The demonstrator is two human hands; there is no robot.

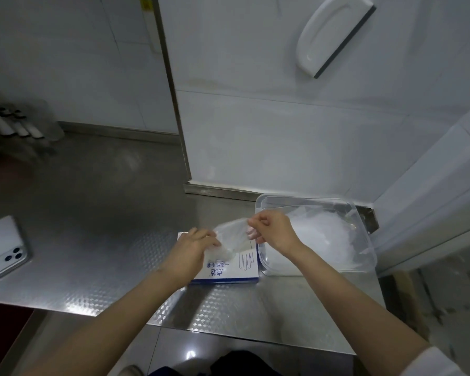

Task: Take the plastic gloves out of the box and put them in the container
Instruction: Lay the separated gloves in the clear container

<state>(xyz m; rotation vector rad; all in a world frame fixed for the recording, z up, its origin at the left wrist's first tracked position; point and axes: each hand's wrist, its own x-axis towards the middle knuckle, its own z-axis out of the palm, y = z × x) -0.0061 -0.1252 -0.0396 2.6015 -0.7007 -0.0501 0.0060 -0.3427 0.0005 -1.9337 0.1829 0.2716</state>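
Both hands are pinching one clear plastic glove over the box. Left hand is closed on its lower end, at 9 o'clock of the glove. Right hand is gripping the top edge at 3 o'clock, fingers curled tight. Container is sitting on the worktop at 3 o'clock of the box, touching it, gloves piled inside.

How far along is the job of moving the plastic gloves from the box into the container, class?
Partly done: the clear container already holds a heap of gloves. In hand: a clear plastic glove is pinched between the left hand and right hand above the box, not yet in the container. Left: dropping this glove in, plus any others in the box, whose contents cannot be seen.
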